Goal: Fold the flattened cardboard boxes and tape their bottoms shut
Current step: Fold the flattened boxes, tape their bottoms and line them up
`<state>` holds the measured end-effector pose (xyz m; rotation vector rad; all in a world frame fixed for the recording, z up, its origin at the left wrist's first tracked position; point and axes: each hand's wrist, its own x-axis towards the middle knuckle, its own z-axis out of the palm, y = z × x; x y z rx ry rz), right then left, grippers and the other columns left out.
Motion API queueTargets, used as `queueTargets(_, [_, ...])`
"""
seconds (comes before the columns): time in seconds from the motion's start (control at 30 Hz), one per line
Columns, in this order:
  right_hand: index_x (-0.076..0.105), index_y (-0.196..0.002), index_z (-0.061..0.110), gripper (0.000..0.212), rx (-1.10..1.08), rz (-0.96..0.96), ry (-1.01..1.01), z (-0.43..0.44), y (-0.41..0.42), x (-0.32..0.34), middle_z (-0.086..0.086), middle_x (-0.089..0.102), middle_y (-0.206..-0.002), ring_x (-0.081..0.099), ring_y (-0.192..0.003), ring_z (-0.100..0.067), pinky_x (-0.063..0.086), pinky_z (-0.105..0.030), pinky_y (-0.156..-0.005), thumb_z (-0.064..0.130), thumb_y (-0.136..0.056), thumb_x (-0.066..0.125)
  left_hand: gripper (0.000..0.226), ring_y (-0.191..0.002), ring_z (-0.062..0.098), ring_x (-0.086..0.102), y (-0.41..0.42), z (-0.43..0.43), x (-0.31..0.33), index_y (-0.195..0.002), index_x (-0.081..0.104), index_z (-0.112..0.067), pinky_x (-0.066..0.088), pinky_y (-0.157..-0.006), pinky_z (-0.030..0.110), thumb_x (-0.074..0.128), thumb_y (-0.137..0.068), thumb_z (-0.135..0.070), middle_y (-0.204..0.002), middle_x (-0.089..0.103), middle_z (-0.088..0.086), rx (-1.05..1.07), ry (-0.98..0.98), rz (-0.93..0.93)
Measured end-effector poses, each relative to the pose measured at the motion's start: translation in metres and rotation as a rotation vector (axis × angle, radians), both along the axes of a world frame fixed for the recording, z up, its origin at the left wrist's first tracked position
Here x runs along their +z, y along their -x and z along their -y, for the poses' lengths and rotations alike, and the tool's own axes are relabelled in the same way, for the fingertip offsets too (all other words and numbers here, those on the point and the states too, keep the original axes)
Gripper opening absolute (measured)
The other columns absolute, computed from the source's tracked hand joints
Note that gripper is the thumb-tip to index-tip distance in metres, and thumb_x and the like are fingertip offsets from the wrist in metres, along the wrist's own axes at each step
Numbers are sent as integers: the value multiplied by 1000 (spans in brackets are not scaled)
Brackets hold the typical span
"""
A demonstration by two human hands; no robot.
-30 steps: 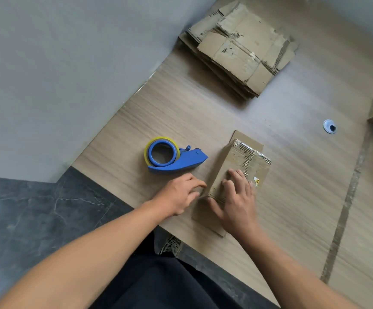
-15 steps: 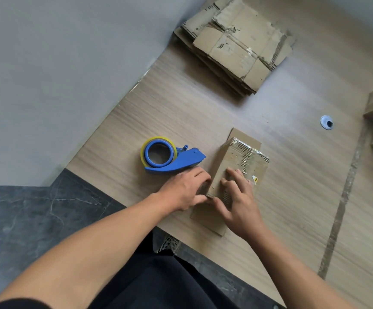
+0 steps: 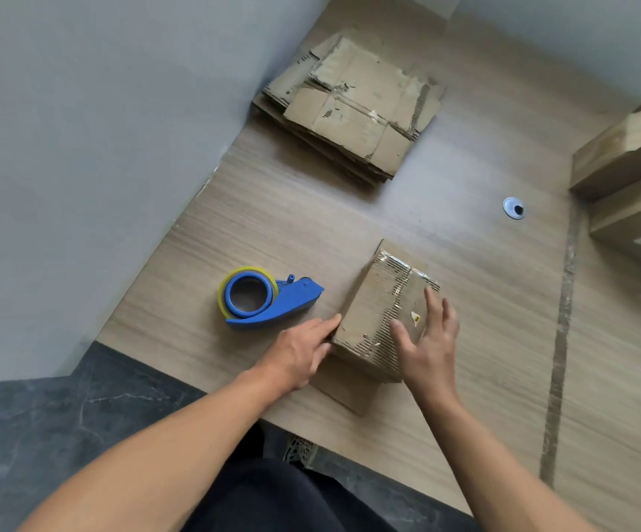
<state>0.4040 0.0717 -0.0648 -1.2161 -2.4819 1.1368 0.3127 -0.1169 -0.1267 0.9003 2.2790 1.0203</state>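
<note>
The small brown cardboard box sits close to the near edge of the pale wooden surface, with its closed flaps facing up. Old shiny tape and torn paper show on top. The left hand has its straight fingers flat against the box's left side. The right hand lies spread out on top, with its fingers apart and straight. Neither hand grips anything.

I think the box is light and empty, so a small push could make it slide or tip. The card looks stiff but worn, and the walls may bend in if squeezed hard. The taped patches look slippery. It seems best to hold it low down by two opposite sides with flat palms, and to press the top flaps down gently along the middle seam.

The blue tape holder with its yellow-edged roll lies just beside the box on its left. A pile of flat cardboard boxes waits near the far edge.
</note>
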Motion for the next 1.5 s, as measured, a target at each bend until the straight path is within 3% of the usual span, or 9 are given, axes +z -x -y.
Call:
queueTargets(0.1, [30,-153,32,80,-249,95,283,-2,-6,-12,-12,31,-157,36,-142,-29,32,-44,-117,36,-86,74,57,-128,14,52,1,-1,6,-149,44,-23,36,-113,27,61,-95,-12,-140,55,-4,10,23,104])
queueTargets(0.17, [54,-134,28,53,-355,32,625,-2,-13,-25,-5,63,-133,62,-119,-25,48,-54,-103,42,-86,73,59,-127,7,51,1,-4,11,-146,48,-27,35,-113,23,63,-92,-11,-139,54,-9,47,40,246])
queueTargets(0.33, [68,-112,20,16,-222,-187,658,-8,-23,-16,-1,75,-107,70,-104,-23,53,-51,-97,20,-97,63,71,-115,13,63,6,-20,37,-133,57,-36,48,-99,28,65,-66,-56,-122,67,-3,208,-10,589])
queueTargets(0.6, [56,-128,35,29,-167,-459,752,-26,-26,50,3,71,-116,68,-104,-18,57,-42,-79,21,-102,54,74,-103,-6,50,3,-47,85,-151,24,-48,43,-99,23,67,-93,-36,-121,46,-7,148,-81,127])
queueTargets(0.83, [70,-118,27,60,-205,-454,1043,-73,-48,96,-6,72,-110,68,-107,-28,51,-58,-96,70,-93,37,59,-129,7,49,3,-45,112,-135,50,-54,50,-104,33,64,-83,-30,-133,43,-22,93,-359,-7])
queueTargets(0.97, [69,-114,20,29,-212,-570,1003,-78,-54,100,-11,66,-105,69,-97,-28,54,-54,-93,37,-102,49,42,-124,-4,50,-7,-58,131,-120,67,-32,46,-99,13,69,-78,-32,-132,51,-11,322,-508,112])
queueTargets(1.17, [56,-132,37,33,-135,-697,800,-71,-67,94,3,69,-122,68,-108,-20,58,-41,-88,21,-105,46,53,-117,13,56,-6,-82,135,-138,55,-11,43,-98,23,73,-89,-25,-133,58,3,584,-349,166])
queueTargets(1.33, [45,-140,43,48,-128,-477,182,-68,-78,87,9,53,-123,55,-110,3,45,-26,-100,15,-102,51,52,-122,19,56,-13,-87,136,-140,54,-17,46,-106,40,70,-92,-27,-132,60,2,524,-301,82])
queueTargets(1.5, [45,-143,37,64,-3,-443,300,-69,-92,92,14,52,-126,46,-111,21,40,-15,-100,61,-86,60,60,-118,17,56,-16,-86,139,-146,45,-24,46,-103,34,70,-91,-23,-130,56,-1,443,-273,-35])
